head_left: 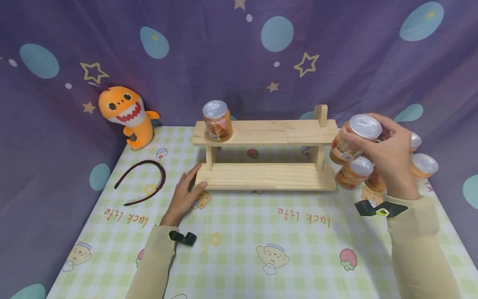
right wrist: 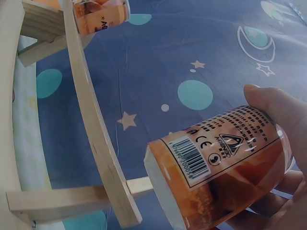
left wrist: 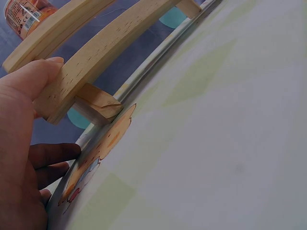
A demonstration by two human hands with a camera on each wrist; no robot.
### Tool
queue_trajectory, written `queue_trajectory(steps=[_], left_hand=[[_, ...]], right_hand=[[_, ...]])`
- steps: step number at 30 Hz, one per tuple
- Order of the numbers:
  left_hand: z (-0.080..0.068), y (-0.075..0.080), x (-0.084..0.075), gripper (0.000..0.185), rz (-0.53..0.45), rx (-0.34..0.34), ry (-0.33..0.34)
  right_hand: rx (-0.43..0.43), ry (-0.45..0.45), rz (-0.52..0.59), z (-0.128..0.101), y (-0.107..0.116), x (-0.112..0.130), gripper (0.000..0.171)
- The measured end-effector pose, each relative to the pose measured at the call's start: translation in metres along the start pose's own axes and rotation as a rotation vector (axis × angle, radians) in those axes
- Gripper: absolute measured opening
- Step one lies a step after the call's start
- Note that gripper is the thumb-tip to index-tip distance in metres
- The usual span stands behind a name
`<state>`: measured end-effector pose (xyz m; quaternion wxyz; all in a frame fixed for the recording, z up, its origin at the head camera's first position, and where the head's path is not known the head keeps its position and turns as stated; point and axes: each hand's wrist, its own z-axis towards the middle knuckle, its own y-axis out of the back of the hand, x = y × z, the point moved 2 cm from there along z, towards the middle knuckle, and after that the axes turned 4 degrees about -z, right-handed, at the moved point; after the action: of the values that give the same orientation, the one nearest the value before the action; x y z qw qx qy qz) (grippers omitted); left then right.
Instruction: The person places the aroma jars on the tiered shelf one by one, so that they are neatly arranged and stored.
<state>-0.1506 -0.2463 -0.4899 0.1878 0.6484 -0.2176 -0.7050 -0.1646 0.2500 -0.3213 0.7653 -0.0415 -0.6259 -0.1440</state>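
Observation:
My right hand (head_left: 393, 151) grips an orange-labelled can (head_left: 345, 145) with a clear ridged lid, just off the right end of a two-tier wooden shelf (head_left: 269, 129). In the right wrist view, the barcode side of this can (right wrist: 216, 167) shows, its base tilted toward the shelf's upper board. My left hand (head_left: 183, 197) holds the left end of the lower board (head_left: 265, 176). In the left wrist view, the thumb (left wrist: 41, 74) lies on the board's front edge; the index finger is mostly hidden. A matching can (head_left: 218, 121) stands upright on the upper board's left end.
Several similar cans stand on the table at right, among them one can (head_left: 354, 172) beside the shelf and another can (head_left: 424, 165) farther right. An orange shark plush (head_left: 128, 116) leans at the back left. A dark toothed headband (head_left: 162, 176) lies left of the shelf.

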Motion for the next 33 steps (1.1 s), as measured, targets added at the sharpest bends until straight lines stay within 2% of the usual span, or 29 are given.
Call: queue_trajectory(steps=[9,15,24,29,33], left_hand=[[0.001,0.000,0.000,0.066,-0.001,-0.002,-0.010],[0.001,0.000,0.000,0.065,-0.004,-0.008,-0.031],[0.000,0.001,0.002,0.064,-0.005,-0.006,-0.032],[0.000,0.001,0.001,0.063,-0.010,-0.005,-0.027],[0.000,0.001,0.001,0.063,-0.012,-0.004,-0.024]], right_hand=[[-0.009,0.056,-0.042,0.009,-0.017,0.003,0.051],[0.019,0.116,0.052,0.015,-0.031,0.007,0.049],[0.067,0.122,0.076,0.022,-0.054,0.013,0.048],[0.102,0.097,0.020,0.025,-0.069,0.017,0.049],[0.112,0.126,-0.050,0.028,-0.081,0.020,0.048]])
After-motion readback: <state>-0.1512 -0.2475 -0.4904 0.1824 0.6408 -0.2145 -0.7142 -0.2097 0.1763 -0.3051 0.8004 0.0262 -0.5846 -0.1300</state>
